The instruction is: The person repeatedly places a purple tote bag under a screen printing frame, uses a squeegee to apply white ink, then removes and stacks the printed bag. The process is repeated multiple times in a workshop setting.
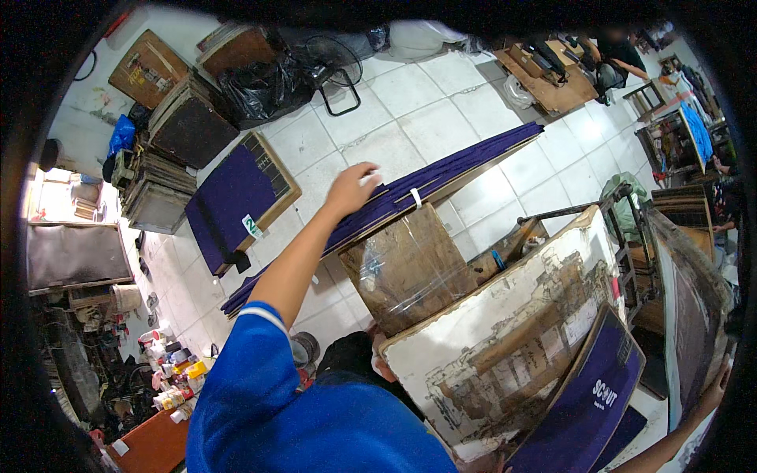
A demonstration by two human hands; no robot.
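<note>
My left hand (352, 191) reaches over a long narrow board with dark purple fabric (441, 169) lying along it. Its fingers are apart and nothing shows in them. A white clip-like piece (416, 198) sits on that board's edge. At the far right, my right hand (719, 385) is at the lower edge of a large framed grey mesh screen (684, 296), tilted on its side. Its fingers seem wrapped round the frame, though the dark rim hides part of them. Near it, a purple fabric panel with white print (603, 386) leans against a worn white board (505, 339).
Another purple-covered board (233, 201) lies on the tiled floor (386, 102) at left. Stacked frames (162, 189) and black bags (264, 87) stand behind it. A fan (335, 67) is at the back, paint bottles (177, 370) at lower left. Another person (623, 55) is at far right.
</note>
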